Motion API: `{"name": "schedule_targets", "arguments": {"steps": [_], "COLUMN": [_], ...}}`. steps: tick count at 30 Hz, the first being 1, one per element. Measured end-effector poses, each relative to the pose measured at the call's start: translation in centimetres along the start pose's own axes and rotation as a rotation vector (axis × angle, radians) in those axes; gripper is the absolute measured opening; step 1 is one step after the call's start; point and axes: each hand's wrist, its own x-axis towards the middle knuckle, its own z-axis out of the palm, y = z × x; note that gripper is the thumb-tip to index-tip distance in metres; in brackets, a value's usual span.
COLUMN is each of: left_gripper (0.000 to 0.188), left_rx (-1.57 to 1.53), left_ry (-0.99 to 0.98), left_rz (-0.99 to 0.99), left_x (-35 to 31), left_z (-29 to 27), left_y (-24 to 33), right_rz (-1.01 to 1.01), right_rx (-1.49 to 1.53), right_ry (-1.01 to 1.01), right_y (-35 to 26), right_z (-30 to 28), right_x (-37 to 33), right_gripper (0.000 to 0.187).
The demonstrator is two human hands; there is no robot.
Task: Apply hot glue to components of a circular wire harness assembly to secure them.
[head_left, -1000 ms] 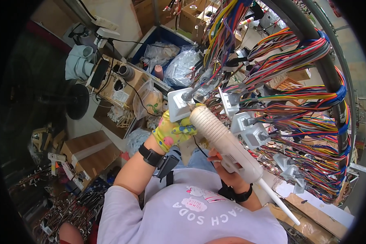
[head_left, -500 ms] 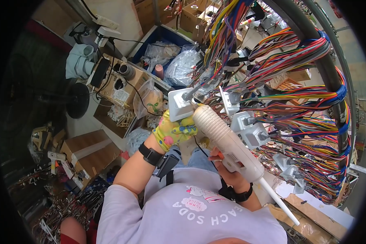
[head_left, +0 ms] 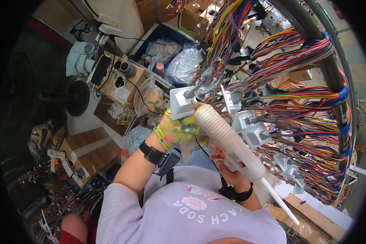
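Observation:
My left hand, in a yellow spotted glove, is closed around a pale grey plastic housing with a cable entering its back. In my bare right hand is a white glue gun, gripped at its handle, with a long white glue stick poking out of its rear. The gun's nozzle end rests beside the cable side of the housing, touching or nearly so. More grey housings hang close by, one just right of the nozzle and others below it.
Thick bundles of coloured wires hang from a curved dark rack on the right. A blue bin holds bagged parts. At left are a fan-like black stand, a cardboard box and another glue gun. A black cord crosses the middle.
The held housing, my gloved left hand and the glue gun's nozzle have shifted very slightly to the right. Both grips are the same.

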Motion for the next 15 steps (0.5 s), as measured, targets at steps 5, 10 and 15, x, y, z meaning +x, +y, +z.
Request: {"name": "schedule_targets", "arguments": {"steps": [5, 10, 15], "left_gripper": [0.045, 0.048, 0.047], "left_rx": [0.246, -0.007, 0.179], "left_ry": [0.142, -0.054, 0.152], "left_rz": [0.088, -0.02, 0.054], "left_x": [0.1, -0.2, 0.1], "left_z": [-0.1, -0.4, 0.2], "left_y": [0.0, 0.2, 0.0], "right_rz": [0.002, 0.023, 0.017], "right_rx": [-0.005, 0.051, 0.013], "right_ry": [-0.02, 0.007, -0.007], "right_y": [-0.1, 0.0, -0.7], "right_z": [0.3, 0.7, 0.7], "right_x": [0.0, -0.1, 0.2], "right_gripper": [0.032, 0.028, 0.028]}}
